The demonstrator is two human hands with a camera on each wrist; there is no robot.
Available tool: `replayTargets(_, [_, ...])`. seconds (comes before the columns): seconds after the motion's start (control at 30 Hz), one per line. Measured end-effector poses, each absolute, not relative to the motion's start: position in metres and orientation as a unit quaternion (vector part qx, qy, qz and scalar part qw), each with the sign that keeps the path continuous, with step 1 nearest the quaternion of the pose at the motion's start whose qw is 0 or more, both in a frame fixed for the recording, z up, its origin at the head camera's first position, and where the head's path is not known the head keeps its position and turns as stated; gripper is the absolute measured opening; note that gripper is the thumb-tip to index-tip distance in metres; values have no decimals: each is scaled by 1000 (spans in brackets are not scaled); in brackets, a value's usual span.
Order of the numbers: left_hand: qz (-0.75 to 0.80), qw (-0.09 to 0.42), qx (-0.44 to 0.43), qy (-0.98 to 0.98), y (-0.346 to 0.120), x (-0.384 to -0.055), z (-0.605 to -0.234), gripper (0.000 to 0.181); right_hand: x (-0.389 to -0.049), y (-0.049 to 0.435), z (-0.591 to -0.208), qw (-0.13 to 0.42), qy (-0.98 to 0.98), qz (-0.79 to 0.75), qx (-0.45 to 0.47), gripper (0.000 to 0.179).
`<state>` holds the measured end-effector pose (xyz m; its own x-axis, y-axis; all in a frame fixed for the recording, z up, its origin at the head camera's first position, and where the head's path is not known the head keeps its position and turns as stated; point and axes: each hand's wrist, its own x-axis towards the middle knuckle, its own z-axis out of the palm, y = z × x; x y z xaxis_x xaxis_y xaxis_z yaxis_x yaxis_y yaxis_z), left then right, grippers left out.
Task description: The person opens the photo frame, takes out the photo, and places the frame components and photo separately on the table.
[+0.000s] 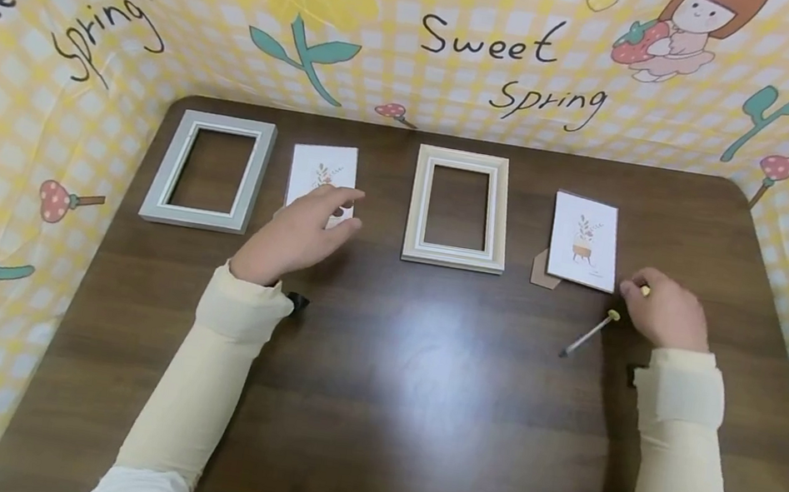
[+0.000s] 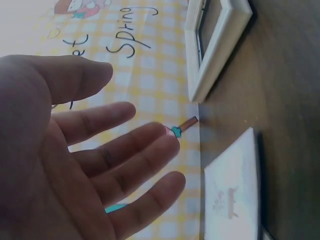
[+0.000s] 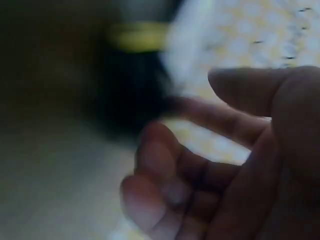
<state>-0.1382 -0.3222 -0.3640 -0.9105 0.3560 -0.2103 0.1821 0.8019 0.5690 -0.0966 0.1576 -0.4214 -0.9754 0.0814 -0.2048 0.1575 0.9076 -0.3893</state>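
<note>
My left hand (image 1: 302, 229) hovers with fingers spread over the left picture card (image 1: 308, 157), hiding its lower part; in the left wrist view the palm holds nothing. A screwdriver (image 1: 588, 335) lies slanted on the table at right, with a thin silver shaft, yellow rings and a dark handle. My right hand (image 1: 666, 309) is at the handle end. In the right wrist view the blurred handle (image 3: 132, 85) meets the index fingertip, while the thumb stands apart and the other fingers are bent. Left of this hand lies the right picture card (image 1: 584, 243), showing a potted plant.
A light grey picture frame (image 1: 162, 176) stands at the far left, a cream frame (image 1: 419, 199) in the back middle. From under the right card sticks a brown cardboard piece (image 1: 545, 272). Patterned cloth (image 1: 357, 81) hangs round the dark wooden table (image 1: 356, 409).
</note>
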Motion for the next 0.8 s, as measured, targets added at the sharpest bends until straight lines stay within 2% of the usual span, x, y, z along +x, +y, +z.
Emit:
replayTargets(0.13, [291, 159, 157, 930, -327, -136, -368, 50, -70, 165, -442, 90, 964, -223, 117, 44])
replayTargets(0.27, [303, 159, 173, 924, -322, -138, -370, 47, -48, 162, -436, 95, 967, -203, 121, 41])
replayTargets(0.47, [310, 155, 186, 919, -309, -136, -368, 45, -29, 164, -427, 77, 983, -163, 30, 29])
replayTargets(0.57, [304, 154, 198, 919, -304, -135, -366, 44, -12, 159, -422, 101, 981, -165, -15, 30])
replayTargets(0.67, [297, 149, 204, 921, -303, -137, -366, 43, 4, 134, -416, 99, 980, -160, -63, 26])
replayTargets(0.8, [288, 150, 197, 925, -305, -138, -367, 44, 8, 73, -417, 34, 976, -151, -151, 20])
